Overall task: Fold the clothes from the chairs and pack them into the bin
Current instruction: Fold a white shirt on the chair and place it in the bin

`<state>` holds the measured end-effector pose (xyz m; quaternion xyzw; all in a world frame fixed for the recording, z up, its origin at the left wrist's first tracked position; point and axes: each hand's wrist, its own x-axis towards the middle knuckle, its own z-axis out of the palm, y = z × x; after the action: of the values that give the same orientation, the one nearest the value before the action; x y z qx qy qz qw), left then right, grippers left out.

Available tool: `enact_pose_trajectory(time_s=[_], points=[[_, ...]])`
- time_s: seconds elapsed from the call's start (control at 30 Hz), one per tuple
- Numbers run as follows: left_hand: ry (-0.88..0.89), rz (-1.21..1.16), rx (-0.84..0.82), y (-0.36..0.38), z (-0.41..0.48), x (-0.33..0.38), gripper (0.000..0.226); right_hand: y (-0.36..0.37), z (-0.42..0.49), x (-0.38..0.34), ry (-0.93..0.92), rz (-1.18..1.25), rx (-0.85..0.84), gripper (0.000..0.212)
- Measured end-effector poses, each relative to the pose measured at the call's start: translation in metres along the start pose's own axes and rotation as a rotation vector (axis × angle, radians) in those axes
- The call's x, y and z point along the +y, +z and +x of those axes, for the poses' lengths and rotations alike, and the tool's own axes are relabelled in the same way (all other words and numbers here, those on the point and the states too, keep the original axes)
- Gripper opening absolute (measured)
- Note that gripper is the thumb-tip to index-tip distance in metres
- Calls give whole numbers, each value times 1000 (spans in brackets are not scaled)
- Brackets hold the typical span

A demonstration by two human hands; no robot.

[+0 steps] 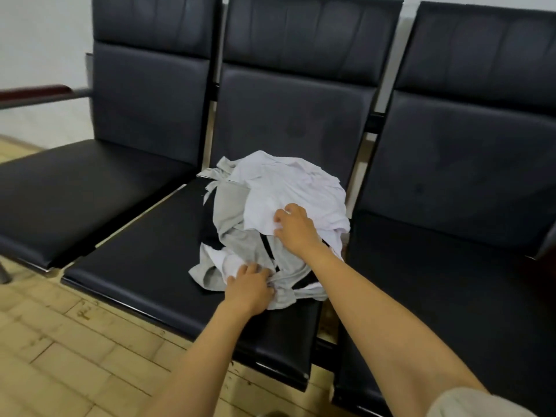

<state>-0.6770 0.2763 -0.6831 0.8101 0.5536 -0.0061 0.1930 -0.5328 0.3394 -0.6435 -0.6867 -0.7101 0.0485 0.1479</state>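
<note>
Left hand (249,285), right hand (296,228) grip one clothes pile (288,185), three chairs (144,260)

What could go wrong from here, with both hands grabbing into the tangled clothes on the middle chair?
1. The white garment gripped by the right hand is tangled with the grey garment gripped by the left hand. Lifting one may drag the other along.
2. The clothes lie close to the middle seat's edge, so loose pieces could slip onto the floor.
</note>
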Motion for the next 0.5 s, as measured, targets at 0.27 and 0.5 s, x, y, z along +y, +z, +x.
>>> enact_pose_trajectory(time_s=[0.27, 0.5], points=[[-54, -310, 95, -14, -11, 26, 80, -53, -38, 9, 288, 1074, 309, 11], [465, -131, 663, -29, -16, 71, 79, -112, -162, 44, 134, 993, -128, 19]])
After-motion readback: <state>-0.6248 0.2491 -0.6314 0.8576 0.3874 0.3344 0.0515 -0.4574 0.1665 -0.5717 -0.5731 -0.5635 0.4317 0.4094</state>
